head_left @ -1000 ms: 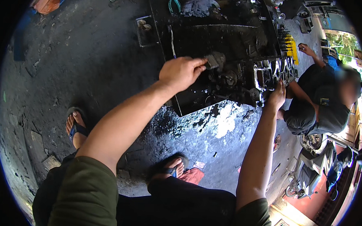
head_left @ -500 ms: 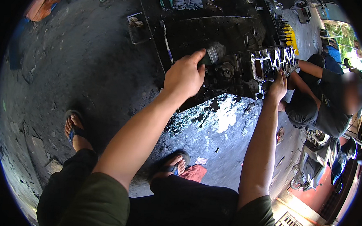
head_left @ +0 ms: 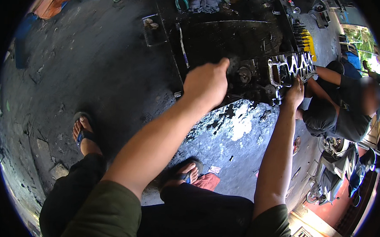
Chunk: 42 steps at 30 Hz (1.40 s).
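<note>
A greasy engine block [head_left: 259, 77] lies on its side on a black, oily metal work surface [head_left: 214, 41], its bright machined edge facing me. My left hand [head_left: 206, 83] is closed round a wide paintbrush [head_left: 232, 66] at the block's left end. The brush is mostly dark and blurred, its handle hidden in the fist. My right hand [head_left: 294, 92] rests at the block's near right side, fingers up against the bright edge and partly hidden. A co-worker [head_left: 347, 100] sits at the right, arms reaching to the block's far right end.
Pliers with teal handles [head_left: 182, 1] and a grey rag [head_left: 205, 1] lie at the back. A thin white-and-purple stick [head_left: 183, 48] is near the surface's left edge. A yellow holder [head_left: 310, 43] with dark rods stands beyond the block. A motorcycle [head_left: 329, 171] is parked at the right.
My left hand has moved slightly right and turned, still gripping the paintbrush, whose metal band no longer shows. My right hand stays on the block. The whole view has shifted a little.
</note>
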Available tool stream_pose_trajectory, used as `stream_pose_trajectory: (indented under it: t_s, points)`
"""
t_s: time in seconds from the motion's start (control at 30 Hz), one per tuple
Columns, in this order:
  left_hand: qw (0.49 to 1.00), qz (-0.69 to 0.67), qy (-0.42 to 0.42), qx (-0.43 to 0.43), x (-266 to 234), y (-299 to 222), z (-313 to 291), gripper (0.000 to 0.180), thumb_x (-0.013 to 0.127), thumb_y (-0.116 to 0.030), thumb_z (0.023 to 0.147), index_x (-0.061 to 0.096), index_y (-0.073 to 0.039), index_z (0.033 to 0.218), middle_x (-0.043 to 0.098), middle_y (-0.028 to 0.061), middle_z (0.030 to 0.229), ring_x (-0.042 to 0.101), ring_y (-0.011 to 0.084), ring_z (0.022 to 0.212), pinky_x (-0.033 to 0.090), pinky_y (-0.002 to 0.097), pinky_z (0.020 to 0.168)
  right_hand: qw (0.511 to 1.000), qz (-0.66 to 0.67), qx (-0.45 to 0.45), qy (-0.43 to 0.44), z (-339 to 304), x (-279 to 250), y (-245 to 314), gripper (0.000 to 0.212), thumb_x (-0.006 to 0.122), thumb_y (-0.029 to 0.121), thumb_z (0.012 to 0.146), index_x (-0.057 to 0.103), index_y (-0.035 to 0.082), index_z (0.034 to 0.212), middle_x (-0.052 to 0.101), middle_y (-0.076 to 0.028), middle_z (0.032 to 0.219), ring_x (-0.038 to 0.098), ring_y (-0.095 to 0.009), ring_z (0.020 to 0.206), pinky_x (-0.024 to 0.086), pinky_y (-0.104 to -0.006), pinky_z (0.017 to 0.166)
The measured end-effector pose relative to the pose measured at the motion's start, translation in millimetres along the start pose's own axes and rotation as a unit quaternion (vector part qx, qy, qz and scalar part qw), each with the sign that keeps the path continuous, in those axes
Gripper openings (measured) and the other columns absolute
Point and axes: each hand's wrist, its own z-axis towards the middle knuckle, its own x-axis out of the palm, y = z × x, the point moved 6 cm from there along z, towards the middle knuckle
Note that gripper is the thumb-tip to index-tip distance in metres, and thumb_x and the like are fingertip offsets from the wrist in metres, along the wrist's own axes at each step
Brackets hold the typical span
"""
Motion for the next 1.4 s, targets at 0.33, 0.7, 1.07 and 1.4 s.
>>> stream_pose_trajectory:
  t_s: [0.33,0.7,1.07,1.4]
  points:
    - [0.985,0.15,0.087,0.001,65.1,79.2,17.9,0.04,0.051,-0.012,0.098,0.073,-0.023,0.13,0.066,0.018,0.126,0.072,0.038,0.106,0.059,0.0493,0.09,0.996,-0.055,-0.06,0.03,11.1,-3.4,-11.5,0.036,0.055,0.022,0.106,0.067,0.0,0.131,0.071,-0.013,0.124,0.066,-0.021,0.11,0.051,-0.034,0.098]
    - [0.986,-0.032,-0.158,0.042,4.6,26.7,-10.5,0.017,0.07,-0.028,0.096,0.08,-0.023,0.11,0.074,0.0063,0.097,0.074,0.0292,0.087,0.06,0.0428,0.075,0.991,-0.092,-0.084,0.039,6.9,-4.7,-3.1,0.036,0.053,0.024,0.106,0.07,0.001,0.129,0.073,-0.012,0.123,0.068,-0.021,0.109,0.052,-0.0332,0.098]
    - [0.974,0.102,-0.156,0.127,-19.6,9.4,16.3,0.02,0.068,-0.02,0.091,0.083,-0.022,0.104,0.075,0.0068,0.094,0.075,0.0294,0.081,0.061,0.0428,0.073,0.995,-0.048,-0.073,0.049,9.0,-0.7,-4.9,0.038,0.054,0.024,0.106,0.067,-0.001,0.132,0.072,-0.013,0.124,0.066,-0.021,0.112,0.051,-0.0328,0.099]
    - [0.965,0.127,-0.072,0.216,-22.5,-4.6,13.8,0.022,0.066,-0.016,0.088,0.084,-0.022,0.1,0.074,0.0078,0.09,0.074,0.029,0.078,0.061,0.0433,0.068,0.998,-0.037,-0.043,0.04,2.1,-1.6,1.8,0.039,0.055,0.024,0.105,0.067,-0.001,0.132,0.072,-0.013,0.123,0.066,-0.022,0.11,0.052,-0.0341,0.099]
